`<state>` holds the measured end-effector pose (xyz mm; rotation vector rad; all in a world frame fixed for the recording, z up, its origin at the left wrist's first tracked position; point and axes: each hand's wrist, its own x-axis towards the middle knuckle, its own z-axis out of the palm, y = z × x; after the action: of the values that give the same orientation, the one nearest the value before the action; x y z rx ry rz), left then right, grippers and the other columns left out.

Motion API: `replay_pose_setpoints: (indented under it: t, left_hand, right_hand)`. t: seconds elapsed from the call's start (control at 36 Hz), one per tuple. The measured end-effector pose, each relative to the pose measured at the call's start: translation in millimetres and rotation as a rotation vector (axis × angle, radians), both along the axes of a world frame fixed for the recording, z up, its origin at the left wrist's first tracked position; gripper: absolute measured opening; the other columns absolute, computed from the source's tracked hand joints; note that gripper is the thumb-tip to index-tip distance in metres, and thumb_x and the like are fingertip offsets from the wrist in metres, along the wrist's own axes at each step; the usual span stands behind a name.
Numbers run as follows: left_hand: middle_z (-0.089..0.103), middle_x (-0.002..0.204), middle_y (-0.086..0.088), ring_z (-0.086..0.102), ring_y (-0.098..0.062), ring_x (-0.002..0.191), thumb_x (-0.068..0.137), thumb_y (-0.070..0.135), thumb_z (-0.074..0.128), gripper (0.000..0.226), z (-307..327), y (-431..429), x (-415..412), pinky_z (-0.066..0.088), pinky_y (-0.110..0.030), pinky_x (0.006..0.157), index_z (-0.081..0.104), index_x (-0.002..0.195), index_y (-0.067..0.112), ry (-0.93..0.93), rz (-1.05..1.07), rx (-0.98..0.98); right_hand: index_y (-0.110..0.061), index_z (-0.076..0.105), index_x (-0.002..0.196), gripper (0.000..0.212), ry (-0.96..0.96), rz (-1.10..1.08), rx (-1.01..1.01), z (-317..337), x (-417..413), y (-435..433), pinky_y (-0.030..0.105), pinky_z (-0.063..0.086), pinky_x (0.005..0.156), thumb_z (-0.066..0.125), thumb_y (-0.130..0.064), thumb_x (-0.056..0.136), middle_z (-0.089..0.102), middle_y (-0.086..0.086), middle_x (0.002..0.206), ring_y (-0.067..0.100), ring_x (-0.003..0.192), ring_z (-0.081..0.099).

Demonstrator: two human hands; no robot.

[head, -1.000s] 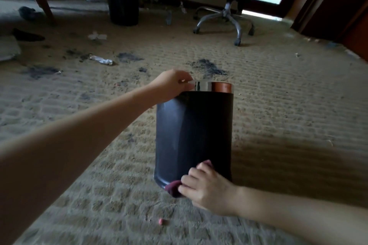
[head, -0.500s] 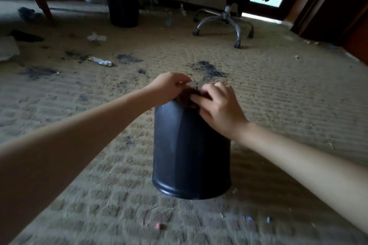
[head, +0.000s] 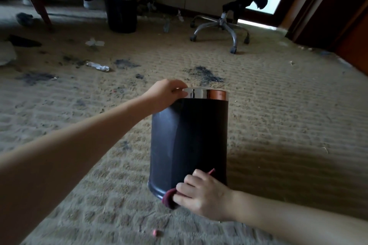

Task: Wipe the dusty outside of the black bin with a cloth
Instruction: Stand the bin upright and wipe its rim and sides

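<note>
A black bin with a shiny metal rim stands upright on the carpet in the middle of the view. My left hand grips the rim at its upper left, fingers curled over the edge. My right hand holds a dark red cloth against the bin's lower front wall, near the base. Most of the cloth is hidden under my fingers; one corner pokes out above them.
A second black bin stands far back by a wooden chair leg. An office chair on castors is at the back right. Crumpled paper, dark dirt patches and small scraps litter the carpet. Dark wooden furniture lines the right side.
My right hand with the cloth has swept down the bin's front from the rim to the base. My left hand has kept its grip on the rim.
</note>
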<state>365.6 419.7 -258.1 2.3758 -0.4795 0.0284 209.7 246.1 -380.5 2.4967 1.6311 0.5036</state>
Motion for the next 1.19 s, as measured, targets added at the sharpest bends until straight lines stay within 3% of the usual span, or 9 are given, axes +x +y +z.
replay_pose_setpoints:
  t: [0.22,0.42,0.5,0.64,0.81,0.89,1.03,1.08,1.19]
  left_hand:
    - [0.065,0.108,-0.005,0.057,-0.019,0.101,0.092,0.021,0.056,0.025,0.9,6.1,-1.4,0.035,-0.02,0.077,0.063,0.114,0.012,-0.009,-0.016,-0.002]
    - [0.065,0.112,-0.008,0.058,-0.022,0.104,0.091,0.022,0.057,0.028,-0.1,4.6,-2.5,0.037,-0.021,0.081,0.062,0.117,0.011,-0.015,0.001,-0.018]
    - [0.066,0.107,-0.008,0.06,-0.024,0.099,0.091,0.022,0.057,0.026,0.1,1.9,-2.7,0.04,-0.025,0.08,0.063,0.114,0.012,-0.022,0.014,-0.006]
    - [0.065,0.113,-0.007,0.058,-0.023,0.107,0.091,0.023,0.056,0.028,0.7,-2.6,-3.4,0.04,-0.025,0.086,0.062,0.117,0.012,-0.037,0.019,0.011]
    - [0.065,0.115,-0.006,0.057,-0.021,0.109,0.091,0.022,0.057,0.03,0.1,-1.6,-4.2,0.039,-0.024,0.087,0.061,0.119,0.011,-0.037,0.009,0.003]
    - [0.064,0.117,-0.006,0.057,-0.02,0.11,0.091,0.022,0.056,0.031,-0.5,1.4,-4.8,0.037,-0.021,0.085,0.06,0.12,0.011,-0.037,0.005,0.01]
    - [0.064,0.119,-0.006,0.056,-0.021,0.112,0.092,0.022,0.055,0.03,0.2,-3.2,-6.5,0.038,-0.021,0.086,0.061,0.119,0.012,-0.057,0.018,0.009]
    - [0.065,0.115,-0.009,0.057,-0.024,0.109,0.092,0.021,0.053,0.027,1.4,-12.0,-7.8,0.04,-0.026,0.085,0.064,0.114,0.01,-0.086,0.025,0.031]
    - [0.066,0.11,-0.009,0.058,-0.026,0.104,0.091,0.028,0.054,0.028,6.3,-31.7,-7.6,0.044,-0.03,0.083,0.065,0.111,0.011,-0.084,-0.019,0.105]
  right_hand:
    - [-0.017,0.064,0.099,0.017,0.05,0.135,-0.022,-9.1,-6.6,-34.3,0.032,0.042,0.068,0.048,-0.011,0.095,0.054,0.001,0.098,0.019,0.077,0.051]
    - [-0.017,0.059,0.086,0.016,0.09,0.041,-0.166,1.8,-3.6,-99.5,0.029,0.035,0.06,0.046,-0.011,0.094,0.058,0.0,0.086,0.019,0.068,0.051]
    - [-0.015,0.064,0.09,0.018,0.123,0.026,-0.072,12.3,-6.5,-86.9,0.029,0.037,0.059,0.046,-0.012,0.095,0.06,0.001,0.085,0.018,0.067,0.05]
    - [-0.014,0.066,0.102,0.017,0.126,0.093,0.096,20.9,-6.8,-13.1,0.032,0.039,0.065,0.051,-0.009,0.094,0.061,0.005,0.091,0.02,0.075,0.052]
    - [-0.017,0.062,0.082,0.01,0.075,0.041,-0.062,6.8,13.1,21.9,0.029,0.033,0.062,0.055,-0.014,0.087,0.052,-0.001,0.081,0.017,0.071,0.041]
    - [-0.015,0.063,0.084,0.021,0.123,0.013,-0.047,8.6,2.3,1.1,0.029,0.031,0.06,0.045,-0.013,0.095,0.05,-0.001,0.079,0.017,0.069,0.04]
    - [-0.017,0.06,0.082,0.014,0.176,0.0,-0.098,24.4,-2.8,-36.1,0.027,0.035,0.057,0.047,-0.017,0.089,0.047,-0.002,0.076,0.016,0.067,0.04]
    - [-0.015,0.06,0.08,0.008,0.142,-0.022,-0.01,40.8,11.3,-32.9,0.029,0.037,0.059,0.053,-0.018,0.084,0.047,0.0,0.077,0.017,0.069,0.04]
    - [-0.003,0.066,0.081,0.014,0.062,-0.194,0.439,87.8,49.3,-10.4,0.036,0.045,0.064,0.053,-0.007,0.081,0.055,0.014,0.078,0.028,0.07,0.051]
